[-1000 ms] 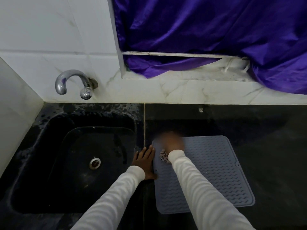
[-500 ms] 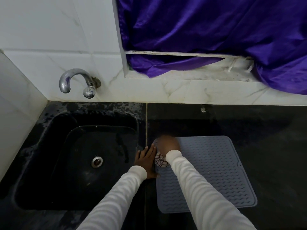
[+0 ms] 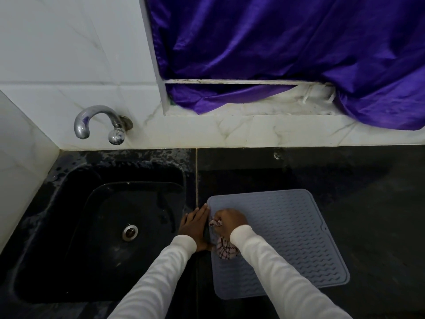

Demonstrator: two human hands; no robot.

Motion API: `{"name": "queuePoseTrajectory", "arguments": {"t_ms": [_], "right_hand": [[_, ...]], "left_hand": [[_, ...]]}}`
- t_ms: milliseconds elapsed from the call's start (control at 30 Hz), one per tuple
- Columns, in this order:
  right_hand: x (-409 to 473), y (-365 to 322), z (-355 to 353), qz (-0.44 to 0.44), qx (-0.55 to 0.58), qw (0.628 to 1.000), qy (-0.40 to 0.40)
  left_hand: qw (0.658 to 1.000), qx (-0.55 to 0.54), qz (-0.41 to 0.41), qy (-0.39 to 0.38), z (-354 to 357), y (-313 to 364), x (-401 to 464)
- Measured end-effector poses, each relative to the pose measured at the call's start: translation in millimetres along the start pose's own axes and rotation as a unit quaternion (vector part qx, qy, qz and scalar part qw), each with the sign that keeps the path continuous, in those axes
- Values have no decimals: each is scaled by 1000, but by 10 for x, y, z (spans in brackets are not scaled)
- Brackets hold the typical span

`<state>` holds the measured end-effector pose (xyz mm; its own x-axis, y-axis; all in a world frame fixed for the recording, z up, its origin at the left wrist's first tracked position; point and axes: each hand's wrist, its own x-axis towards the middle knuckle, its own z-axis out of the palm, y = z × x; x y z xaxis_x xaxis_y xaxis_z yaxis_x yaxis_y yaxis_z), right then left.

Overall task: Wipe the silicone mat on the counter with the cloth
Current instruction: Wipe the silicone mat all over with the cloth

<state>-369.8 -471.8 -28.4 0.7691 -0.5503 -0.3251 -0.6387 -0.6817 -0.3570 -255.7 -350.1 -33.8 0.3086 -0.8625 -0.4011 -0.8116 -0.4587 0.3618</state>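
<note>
The sink (image 3: 69,226) is too dark to read. The left hand (image 3: 194,226), fingers straight and together, presses the mat (image 3: 294,238) at its left edge. The right hand (image 3: 230,221) clamps a bunched cloth (image 3: 226,249), mostly hidden beneath it. The mat lies flat, skewed, near corner cut off by a sleeve; bare counter (image 3: 368,203) at right.

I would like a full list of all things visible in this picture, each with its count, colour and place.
silicone mat: one, grey-blue, on the counter right of the sink
cloth: one, white with dark checks, bunched on the mat's left part
counter: one, black
sink: one, black, left
drain: one, metal, in the sink
tap: one, chrome, on the wall above the sink
wall tiles: white
curtain: one, purple, top right
sleeves: two, white
left hand: flat at the mat's left edge
right hand: grips the cloth
</note>
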Motion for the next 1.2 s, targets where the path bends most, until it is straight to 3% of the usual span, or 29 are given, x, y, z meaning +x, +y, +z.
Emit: {"name": "queuePoseTrajectory", "arguments": {"t_ms": [200,433,633,900,1200], "right_hand": [[-129,-17,254,-29,-24,993,109],[172,-54,136,-2,-19,984,177],[334,-74,-112,10,-18,992,123],[-261,-18,102,-43,26,996,73],[-388,-49,276,-74,-60,991,95]], "left_hand": [[1000,14,7,-6,7,8,-12],[1000,15,4,-14,-4,-2,10],[1000,19,6,-20,-19,-30,19],[999,39,14,-16,1,-53,30],[1000,25,7,-1,-11,-8,-25]]}}
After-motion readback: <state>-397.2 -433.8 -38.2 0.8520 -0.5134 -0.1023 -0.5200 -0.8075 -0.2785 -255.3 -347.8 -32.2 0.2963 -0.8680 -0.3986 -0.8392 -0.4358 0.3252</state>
